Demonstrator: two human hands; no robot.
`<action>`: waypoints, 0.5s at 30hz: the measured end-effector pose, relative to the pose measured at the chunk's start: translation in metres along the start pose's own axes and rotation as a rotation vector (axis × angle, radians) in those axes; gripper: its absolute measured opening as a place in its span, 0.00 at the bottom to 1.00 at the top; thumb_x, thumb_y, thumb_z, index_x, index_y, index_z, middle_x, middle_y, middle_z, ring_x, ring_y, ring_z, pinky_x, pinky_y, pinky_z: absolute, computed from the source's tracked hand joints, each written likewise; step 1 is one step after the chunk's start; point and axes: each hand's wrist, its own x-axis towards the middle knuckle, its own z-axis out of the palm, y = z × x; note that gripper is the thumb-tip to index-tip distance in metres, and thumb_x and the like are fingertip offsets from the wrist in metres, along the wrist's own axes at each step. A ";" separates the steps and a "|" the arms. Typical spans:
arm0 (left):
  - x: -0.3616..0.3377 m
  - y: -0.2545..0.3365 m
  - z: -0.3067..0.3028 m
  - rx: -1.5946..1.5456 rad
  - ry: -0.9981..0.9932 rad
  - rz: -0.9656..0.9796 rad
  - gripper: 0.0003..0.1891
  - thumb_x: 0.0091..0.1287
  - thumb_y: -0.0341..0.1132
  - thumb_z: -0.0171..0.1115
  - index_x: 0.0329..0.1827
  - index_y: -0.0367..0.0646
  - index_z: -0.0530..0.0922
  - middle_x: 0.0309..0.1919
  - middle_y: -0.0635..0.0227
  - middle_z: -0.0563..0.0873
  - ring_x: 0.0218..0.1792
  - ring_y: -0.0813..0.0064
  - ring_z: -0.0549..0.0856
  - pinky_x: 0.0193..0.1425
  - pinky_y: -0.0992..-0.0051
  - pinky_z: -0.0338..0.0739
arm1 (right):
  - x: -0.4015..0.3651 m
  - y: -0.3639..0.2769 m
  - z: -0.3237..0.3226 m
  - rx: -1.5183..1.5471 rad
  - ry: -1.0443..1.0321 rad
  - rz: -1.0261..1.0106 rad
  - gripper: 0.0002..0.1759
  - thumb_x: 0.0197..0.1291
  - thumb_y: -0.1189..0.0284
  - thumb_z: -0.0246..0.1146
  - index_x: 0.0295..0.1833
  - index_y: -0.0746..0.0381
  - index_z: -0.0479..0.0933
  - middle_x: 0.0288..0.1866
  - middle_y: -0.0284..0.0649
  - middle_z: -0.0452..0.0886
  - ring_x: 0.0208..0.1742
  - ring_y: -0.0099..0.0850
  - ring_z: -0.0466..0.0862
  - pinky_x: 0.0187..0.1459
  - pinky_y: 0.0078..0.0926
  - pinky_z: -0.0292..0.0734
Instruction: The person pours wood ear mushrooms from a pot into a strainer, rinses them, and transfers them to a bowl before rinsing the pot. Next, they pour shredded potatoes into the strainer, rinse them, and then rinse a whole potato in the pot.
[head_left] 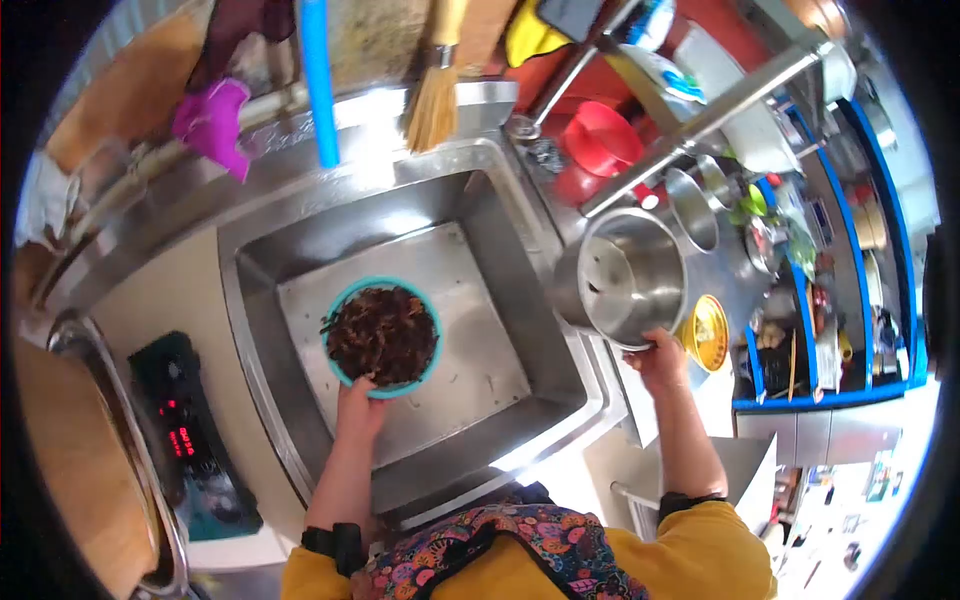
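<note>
My left hand (360, 398) grips the near rim of a round teal basket (436, 318), its fingers partly hidden. Dark brown shredded food (382, 335) fills the basket, which is over the floor of a steel sink (480, 330). To the right, my right hand (660, 362) holds the near rim of a large steel pot (632, 275) at the sink's right edge. The pot is tilted, with its opening towards me, and a small dark bit sticks to its inside.
A blue hose (318, 90) and a straw brush (434, 105) hang over the sink's back edge. Red basins (603, 140), a yellow tin (707, 333) and steel bowls (692, 210) stand right. An induction cooker (190, 440) is at left, beneath a metal rail (720, 115) at upper right are containers.
</note>
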 end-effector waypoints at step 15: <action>-0.007 0.034 0.030 0.075 0.093 0.123 0.37 0.47 0.23 0.52 0.67 0.44 0.58 0.62 0.55 0.67 0.60 0.52 0.72 0.55 0.51 0.78 | -0.002 -0.094 -0.029 -0.576 -0.319 -0.275 0.30 0.68 0.50 0.45 0.34 0.67 0.76 0.21 0.40 0.79 0.24 0.26 0.80 0.21 0.20 0.74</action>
